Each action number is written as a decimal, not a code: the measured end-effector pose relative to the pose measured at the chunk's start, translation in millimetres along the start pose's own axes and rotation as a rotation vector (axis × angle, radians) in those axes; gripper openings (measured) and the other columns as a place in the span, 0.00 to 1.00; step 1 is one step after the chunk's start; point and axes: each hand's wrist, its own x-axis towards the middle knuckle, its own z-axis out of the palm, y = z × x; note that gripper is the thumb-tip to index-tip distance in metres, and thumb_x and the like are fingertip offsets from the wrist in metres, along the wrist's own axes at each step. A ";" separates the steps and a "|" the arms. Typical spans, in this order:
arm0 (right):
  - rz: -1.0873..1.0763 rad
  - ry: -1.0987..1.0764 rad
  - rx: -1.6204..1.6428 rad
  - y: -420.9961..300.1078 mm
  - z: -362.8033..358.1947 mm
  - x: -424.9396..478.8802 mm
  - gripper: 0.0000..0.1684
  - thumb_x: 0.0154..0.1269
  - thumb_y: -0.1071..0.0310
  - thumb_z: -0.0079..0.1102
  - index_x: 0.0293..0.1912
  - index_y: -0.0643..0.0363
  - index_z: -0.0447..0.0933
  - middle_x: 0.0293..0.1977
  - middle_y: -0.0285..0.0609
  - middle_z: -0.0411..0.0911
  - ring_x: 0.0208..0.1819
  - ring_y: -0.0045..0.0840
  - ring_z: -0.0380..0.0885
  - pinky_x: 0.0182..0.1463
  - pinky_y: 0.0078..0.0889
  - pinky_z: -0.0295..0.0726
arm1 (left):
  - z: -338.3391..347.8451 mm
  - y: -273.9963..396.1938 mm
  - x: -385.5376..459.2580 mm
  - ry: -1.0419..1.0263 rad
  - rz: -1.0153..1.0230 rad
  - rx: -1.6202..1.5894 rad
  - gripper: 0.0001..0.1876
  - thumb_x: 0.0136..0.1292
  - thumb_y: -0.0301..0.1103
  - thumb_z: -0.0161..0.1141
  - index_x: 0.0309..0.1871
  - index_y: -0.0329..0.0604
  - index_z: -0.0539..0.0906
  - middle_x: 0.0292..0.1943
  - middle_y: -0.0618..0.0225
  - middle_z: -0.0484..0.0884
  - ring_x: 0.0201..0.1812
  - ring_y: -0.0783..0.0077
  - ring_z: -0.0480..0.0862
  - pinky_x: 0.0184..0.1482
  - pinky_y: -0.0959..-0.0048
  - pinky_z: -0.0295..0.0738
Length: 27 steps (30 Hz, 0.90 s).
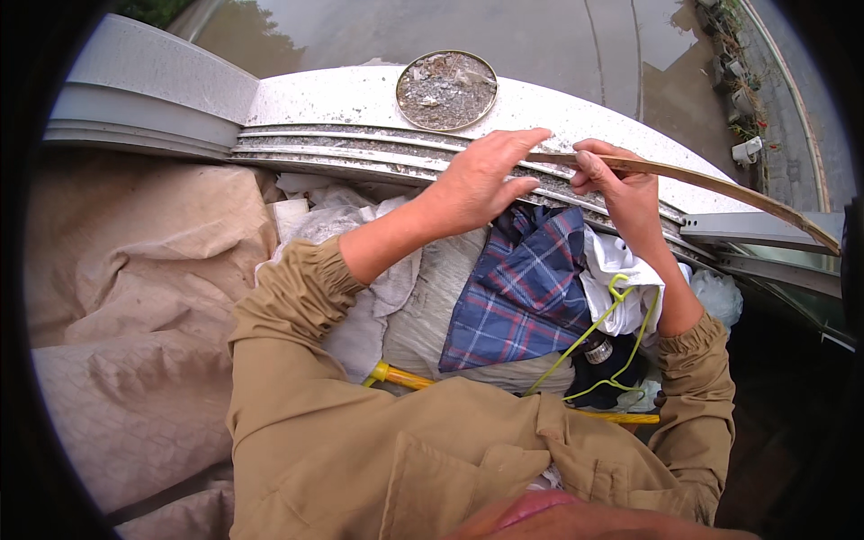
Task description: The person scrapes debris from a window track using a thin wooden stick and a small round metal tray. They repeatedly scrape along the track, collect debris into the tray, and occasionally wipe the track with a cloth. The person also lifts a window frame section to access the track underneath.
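Note:
My right hand (621, 185) grips a thin, bent wooden strip (715, 179) between thumb and fingers, above the sliding-window track (405, 152). The strip's long end reaches out to the right, past the window frame. Its short end points into the gap between the thumb and fingers of my left hand (489, 175), which are spread apart; whether they touch the wood is hidden. Grey-brown grit lies along the grooves of the track. Just beyond my left hand, a round, shallow tray or lid (447, 127) full of grit and scraps rests on the white speckled sill (324, 94).
Below the track lie a blue plaid cloth (520, 290), pale cloths (354, 324), a yellow-green wire hanger (594, 327) and a yellow pole (408, 378). A tan cover (135, 270) drapes the left side. Outside, potted plants (742, 101) line a paved area far below.

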 end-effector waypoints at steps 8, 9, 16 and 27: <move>-0.326 -0.112 -0.747 -92.6 -11.1 -73.3 0.12 0.56 0.73 0.64 0.41 0.69 0.79 0.32 0.47 0.81 0.33 0.32 0.81 0.40 0.31 0.79 | 6.5 6.8 16.6 0.088 -0.056 -0.120 0.08 0.67 0.29 0.53 0.37 0.33 0.78 0.27 0.60 0.78 0.28 0.65 0.77 0.32 0.71 0.71; -0.575 -0.143 -0.927 -111.5 -10.6 -77.9 0.15 0.52 0.74 0.65 0.43 0.64 0.78 0.38 0.48 0.80 0.42 0.37 0.79 0.48 0.33 0.76 | 0.4 10.1 9.5 0.036 -0.098 -0.140 0.08 0.67 0.30 0.53 0.36 0.33 0.78 0.25 0.62 0.76 0.27 0.67 0.75 0.32 0.73 0.70; -0.691 -0.459 -1.563 -117.4 -35.6 -46.5 0.21 0.58 0.73 0.51 0.52 0.48 0.76 0.33 0.41 0.71 0.39 0.33 0.74 0.43 0.34 0.73 | -14.4 22.4 -15.7 -0.106 -0.158 -0.270 0.07 0.67 0.30 0.53 0.37 0.35 0.78 0.26 0.62 0.76 0.30 0.67 0.76 0.35 0.73 0.71; -0.452 -0.487 -2.026 -109.0 -52.1 -48.1 0.23 0.61 0.72 0.50 0.56 0.46 0.76 0.28 0.43 0.72 0.30 0.33 0.76 0.32 0.36 0.74 | -17.3 30.9 -135.4 0.369 -0.441 0.110 0.12 0.62 0.33 0.58 0.47 0.39 0.78 0.42 0.60 0.77 0.46 0.59 0.75 0.51 0.65 0.70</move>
